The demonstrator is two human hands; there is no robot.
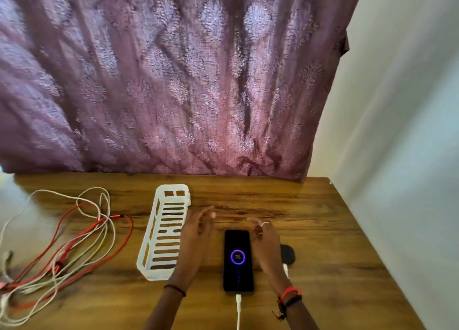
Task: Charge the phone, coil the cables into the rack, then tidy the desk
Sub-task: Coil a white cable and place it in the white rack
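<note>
On desk (323,230): rack (164,234) x1, phone (238,260) x1

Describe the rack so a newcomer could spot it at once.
On the wooden desk below the purple curtain, look left of the lit phone. The rack is the long white tray with slotted openings, the only rigid thing beside the tangled red and white cables.

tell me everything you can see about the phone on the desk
The phone is a slim black slab lying flat, screen up, on the wooden desk. Its dark screen shows a glowing purple-blue ring round a number that looks like 78. A white cable is plugged into its near end. It lies between the left hand and right hand; whether either touches it is unclear.
</note>
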